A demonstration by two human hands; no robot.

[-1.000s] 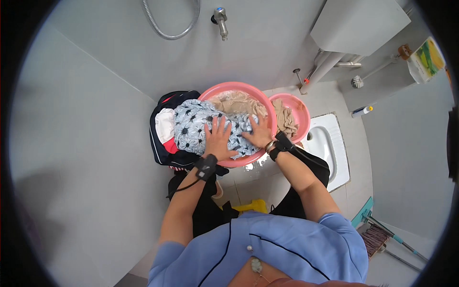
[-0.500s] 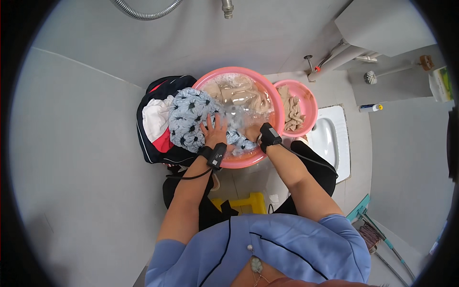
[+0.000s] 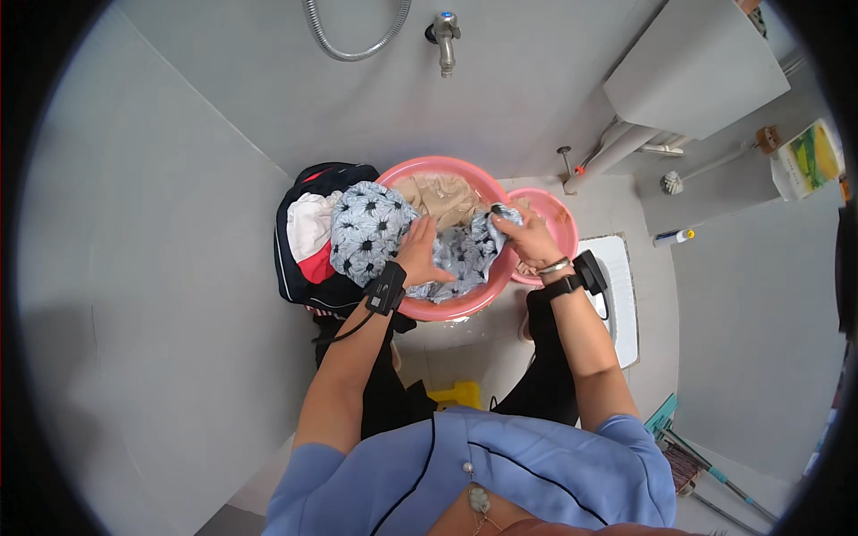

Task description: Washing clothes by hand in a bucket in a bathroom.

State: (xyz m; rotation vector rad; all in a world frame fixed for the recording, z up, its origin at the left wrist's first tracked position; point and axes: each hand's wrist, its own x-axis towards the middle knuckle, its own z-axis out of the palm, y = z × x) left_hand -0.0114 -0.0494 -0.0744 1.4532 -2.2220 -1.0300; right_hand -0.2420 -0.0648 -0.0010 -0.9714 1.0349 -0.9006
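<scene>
A light blue garment with black flower shapes (image 3: 366, 234) hangs over the left rim of a large pink basin (image 3: 460, 310), part of it inside. My right hand (image 3: 534, 239) pinches a bunched piece of this garment and holds it raised at the basin's right rim. Against the garment near the basin's left side rests my left hand (image 3: 417, 256), fingers stretched and thumb apart, so it is open. Wet beige cloth (image 3: 440, 194) lies in the far part of the basin.
Beside the left rim sits a dark pile of clothes (image 3: 295, 259) with a white garment (image 3: 310, 221) on it. A smaller pink basin (image 3: 565, 219) stands at the right, next to a white squat toilet (image 3: 627, 313). A tap (image 3: 446, 54) juts from the far wall. A yellow stool (image 3: 456, 393) is below me.
My right hand has come up out of the water, lifting part of the flowered garment to the right rim. The left hand stays on the garment. The view has shifted, showing more far wall.
</scene>
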